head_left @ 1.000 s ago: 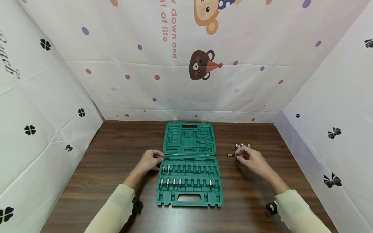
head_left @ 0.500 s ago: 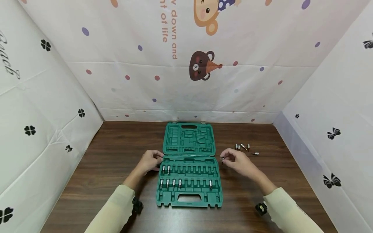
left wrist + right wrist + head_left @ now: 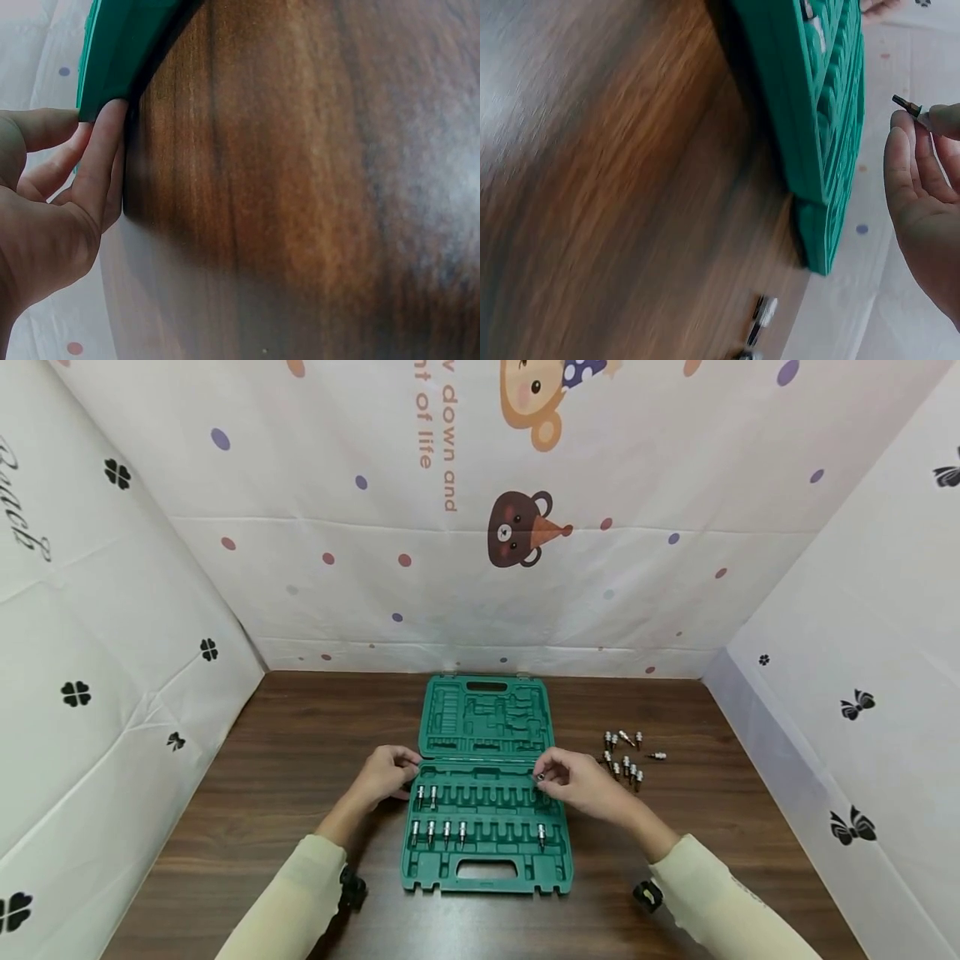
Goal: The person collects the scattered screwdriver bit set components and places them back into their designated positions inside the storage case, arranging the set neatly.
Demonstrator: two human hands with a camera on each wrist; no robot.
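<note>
A bit is pinched in the fingertips of the right hand, above the right end of the upper slot row of the open green case. The case's left edge is touched by the curled fingers of the left hand. 7 bits are seated in the slots. Loose bits lie on the table, right of the case.
</note>
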